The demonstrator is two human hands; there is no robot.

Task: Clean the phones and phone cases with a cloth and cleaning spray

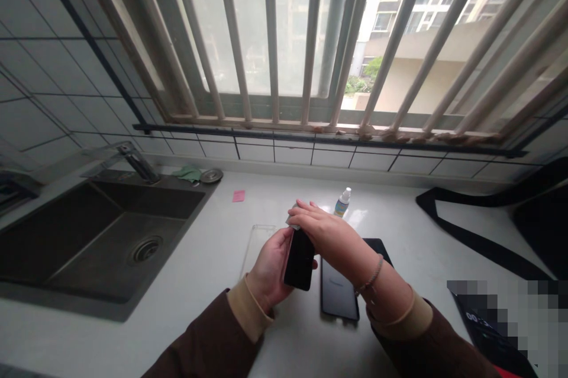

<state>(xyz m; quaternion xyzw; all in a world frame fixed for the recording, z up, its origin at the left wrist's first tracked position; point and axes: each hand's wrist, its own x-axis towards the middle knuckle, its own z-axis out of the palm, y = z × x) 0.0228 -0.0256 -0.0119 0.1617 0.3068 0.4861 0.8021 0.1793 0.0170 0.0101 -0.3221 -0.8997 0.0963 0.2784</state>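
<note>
A: What do the hands hold?

B: The left hand (268, 268) grips a flat black phone (299, 259) above the white bench (186, 283). The right hand (326, 230) presses a small grey cloth (291, 223) on its top.

A: What is close by?

B: A second dark flat phone (339, 295) lies just beside it, and a small clear bottle (342, 202).

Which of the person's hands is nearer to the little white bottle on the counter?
The right. The right hand reaches over the top of the held phone, just left of the small bottle. The left hand grips the phone lower down, farther from it.
</note>
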